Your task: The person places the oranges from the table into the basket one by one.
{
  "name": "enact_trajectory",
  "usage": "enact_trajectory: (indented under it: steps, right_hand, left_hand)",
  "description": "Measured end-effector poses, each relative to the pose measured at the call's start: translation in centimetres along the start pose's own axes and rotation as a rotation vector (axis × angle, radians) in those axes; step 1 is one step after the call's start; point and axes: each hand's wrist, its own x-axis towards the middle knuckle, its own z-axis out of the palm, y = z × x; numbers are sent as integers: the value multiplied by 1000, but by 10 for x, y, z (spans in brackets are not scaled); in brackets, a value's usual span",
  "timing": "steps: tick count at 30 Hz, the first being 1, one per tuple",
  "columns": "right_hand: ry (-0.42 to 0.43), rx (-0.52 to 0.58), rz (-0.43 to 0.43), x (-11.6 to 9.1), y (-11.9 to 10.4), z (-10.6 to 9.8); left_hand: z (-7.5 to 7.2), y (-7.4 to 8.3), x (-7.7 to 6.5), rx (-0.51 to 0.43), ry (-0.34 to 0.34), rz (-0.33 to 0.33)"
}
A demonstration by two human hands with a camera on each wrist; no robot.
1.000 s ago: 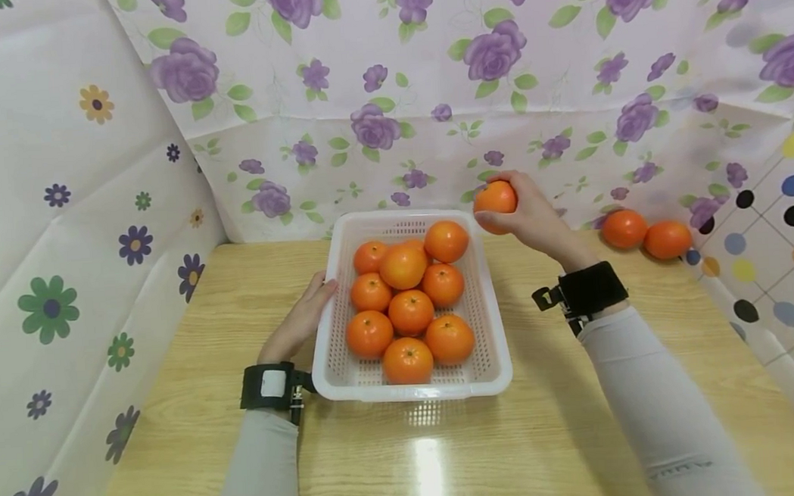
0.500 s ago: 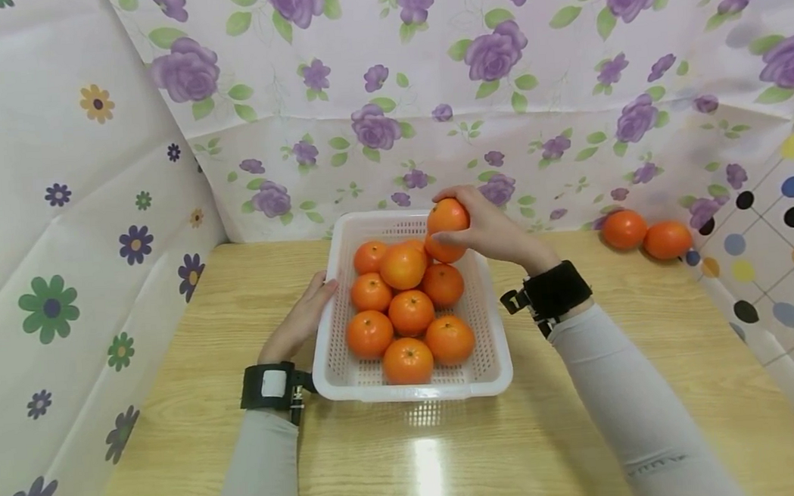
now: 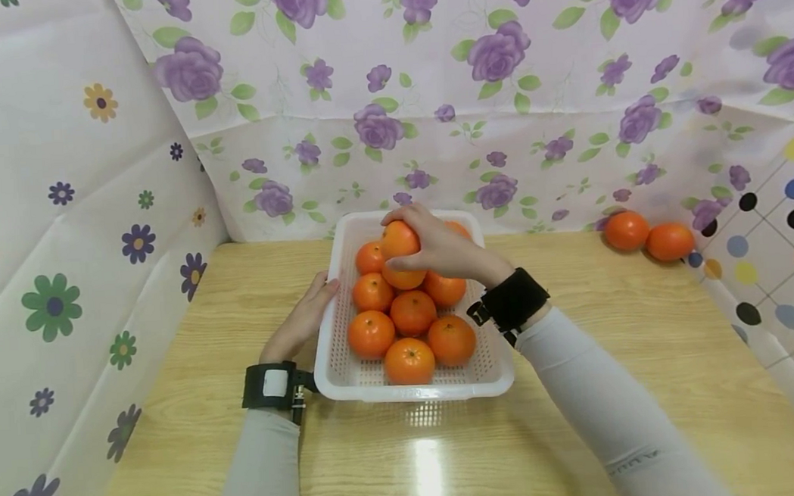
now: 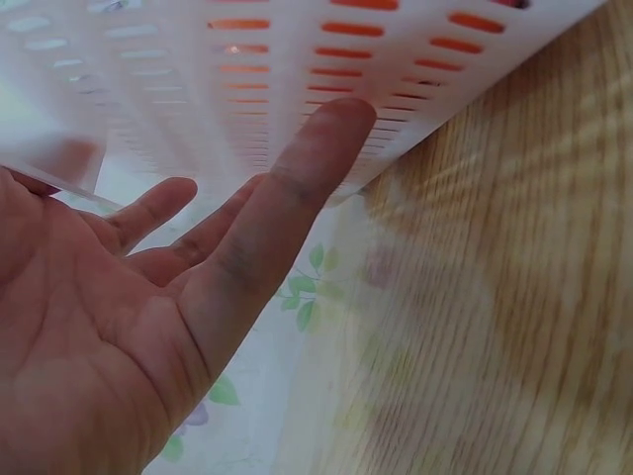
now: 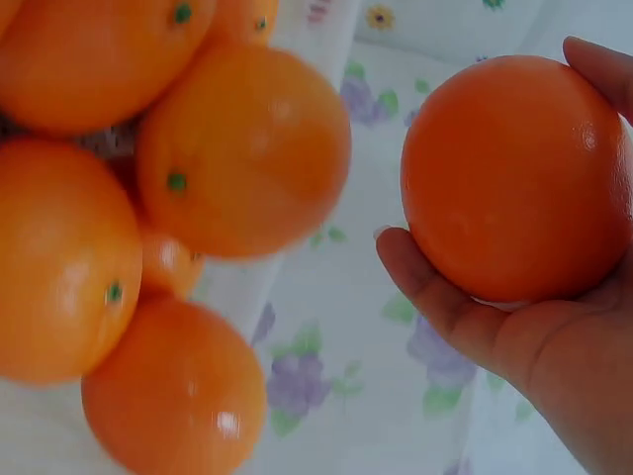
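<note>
My right hand point(image 3: 441, 244) grips an orange point(image 3: 399, 238) between thumb and fingers, above the pile in a white plastic basket point(image 3: 416, 392). Seen from the right wrist, this orange point(image 5: 516, 178) sits apart from the fruit at left, with the fingers curved around it. Just under it in the head view is another orange point(image 3: 404, 278), partly hidden. Several more oranges, such as the front one point(image 3: 409, 361), lie in the basket. My left hand point(image 3: 299, 322) rests against the basket's left side, its fingers nearly straight along the slotted wall point(image 4: 247, 79) in the left wrist view.
Two oranges, one point(image 3: 626, 232) beside the other point(image 3: 669, 241), lie on the wooden table point(image 3: 620, 325) at the back right. Flowered cloth point(image 3: 337, 160) stands behind the table, and patterned cloths flank it on both sides.
My right hand has carried the orange leftward, from beyond the basket's right back corner to above the middle of the pile. The left hand and basket stay put.
</note>
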Motion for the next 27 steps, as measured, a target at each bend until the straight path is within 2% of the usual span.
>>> enact_trajectory:
  steps: [8,15,20,27]
  right_hand:
    - [-107,-44,-77,11,-12,37]
    - [-120,-180,-136,16,-10,58]
    - [-168,-255,-145,17,-7,71]
    - [-194,-308,-116,21,-10,78]
  left_hand:
    - [-1,-1,0,-5,2,-11]
    - [0,-1,1,23,6,-4]
    - [2,2,2,41,7,-2]
    - [1,0,1,64,26,-8]
